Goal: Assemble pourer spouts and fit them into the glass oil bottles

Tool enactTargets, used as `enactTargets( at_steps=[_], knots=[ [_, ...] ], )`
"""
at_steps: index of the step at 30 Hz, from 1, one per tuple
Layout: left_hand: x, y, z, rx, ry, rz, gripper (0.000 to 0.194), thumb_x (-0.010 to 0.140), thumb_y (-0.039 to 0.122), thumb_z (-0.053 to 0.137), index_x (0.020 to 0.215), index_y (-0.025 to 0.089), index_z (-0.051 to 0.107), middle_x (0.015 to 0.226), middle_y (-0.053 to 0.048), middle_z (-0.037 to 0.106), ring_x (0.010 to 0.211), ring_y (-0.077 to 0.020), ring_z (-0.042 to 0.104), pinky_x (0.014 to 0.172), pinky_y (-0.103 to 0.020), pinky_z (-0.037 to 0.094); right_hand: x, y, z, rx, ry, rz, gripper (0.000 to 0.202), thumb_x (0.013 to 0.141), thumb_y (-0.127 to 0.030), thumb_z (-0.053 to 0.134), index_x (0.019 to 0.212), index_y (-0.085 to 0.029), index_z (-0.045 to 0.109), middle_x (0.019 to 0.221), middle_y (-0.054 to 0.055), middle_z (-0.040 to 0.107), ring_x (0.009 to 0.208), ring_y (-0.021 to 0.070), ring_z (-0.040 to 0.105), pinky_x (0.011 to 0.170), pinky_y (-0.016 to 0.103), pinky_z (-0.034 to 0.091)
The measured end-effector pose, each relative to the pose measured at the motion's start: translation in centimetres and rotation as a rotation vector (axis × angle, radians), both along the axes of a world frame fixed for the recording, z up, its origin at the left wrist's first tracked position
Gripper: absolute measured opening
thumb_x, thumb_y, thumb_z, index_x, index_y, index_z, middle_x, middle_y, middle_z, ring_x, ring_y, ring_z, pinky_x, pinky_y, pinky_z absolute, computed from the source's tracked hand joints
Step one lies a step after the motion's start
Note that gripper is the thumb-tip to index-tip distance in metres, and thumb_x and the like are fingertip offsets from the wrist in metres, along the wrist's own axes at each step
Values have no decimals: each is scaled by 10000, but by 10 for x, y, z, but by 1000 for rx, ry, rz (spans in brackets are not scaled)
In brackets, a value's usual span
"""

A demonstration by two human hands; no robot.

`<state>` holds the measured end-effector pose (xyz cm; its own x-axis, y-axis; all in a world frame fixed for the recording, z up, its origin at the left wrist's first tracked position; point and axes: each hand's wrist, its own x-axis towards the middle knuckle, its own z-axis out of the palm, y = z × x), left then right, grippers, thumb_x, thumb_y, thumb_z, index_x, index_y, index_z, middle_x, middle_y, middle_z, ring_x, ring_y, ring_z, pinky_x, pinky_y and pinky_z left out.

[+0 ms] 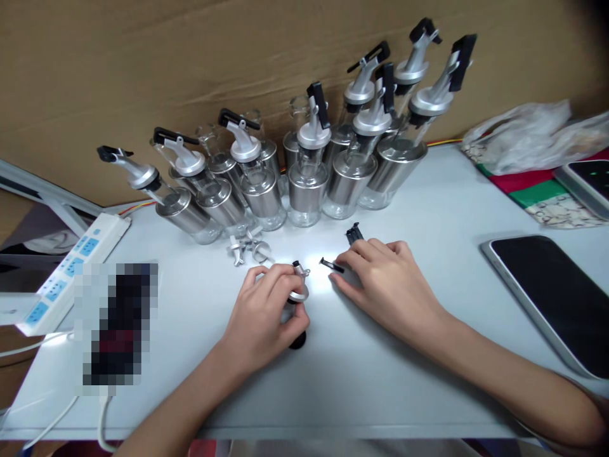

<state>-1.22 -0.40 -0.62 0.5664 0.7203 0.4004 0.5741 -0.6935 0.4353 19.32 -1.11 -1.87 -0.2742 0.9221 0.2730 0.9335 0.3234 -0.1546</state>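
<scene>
My left hand [269, 314] is closed around a silver bottle pourer [299, 291], its spout pointing up and away and no black lever cap on it. A black round shape [298, 341] shows just below that hand; I cannot tell whether it belongs to the pourer. My right hand [380, 276] is closed, thumb and forefinger at a small black lever cap [332, 264] on the table. More black lever caps [354, 233] lie beyond its fingers, partly hidden. Several loose silver pourers [250, 246] rest on the table, left of and beyond my left hand.
Glass bottles with steel bands [308, 190] stand in rows at the back, many fitted with capped pourers. On the left are a power strip [71, 270] and a blurred-out dark device [118, 324] with a cable. A large phone or tablet [552, 298] and plastic bag [518, 139] occupy the right.
</scene>
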Motion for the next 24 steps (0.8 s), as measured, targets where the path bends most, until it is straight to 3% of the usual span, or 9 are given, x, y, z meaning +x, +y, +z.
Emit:
enactTargets(
  at_steps=[6,10,16,24],
  knots=[
    [0,-1,3,-37,19,-1,140,782,70,491,820,205,476,886,-24,603,789,-149,572,694,-258,430,1,0,-2,-50,-13,17,57,793,-135,634,737,-141,641,751,46,647,737,227,589,638,331,297],
    [0,0,2,-27,28,-11,171,763,60,486,846,208,468,894,-17,624,787,-149,588,692,-263,428,0,0,-1,-80,147,37,108,825,-121,562,728,-163,584,711,33,660,647,195,592,633,321,348],
    [0,1,-1,13,27,-6,332,726,55,438,1018,212,435,876,-21,645,744,-172,607,673,-291,451,-5,-8,11,130,454,149,97,881,-131,513,808,-192,534,675,6,624,606,145,575,610,265,420],
    [0,-2,1,-32,27,-15,578,716,55,449,1262,210,340,917,-26,662,768,-169,612,717,-296,458,-10,-12,14,148,604,194,179,864,-90,541,758,-210,458,695,5,614,616,132,584,590,253,456]
  ],
)
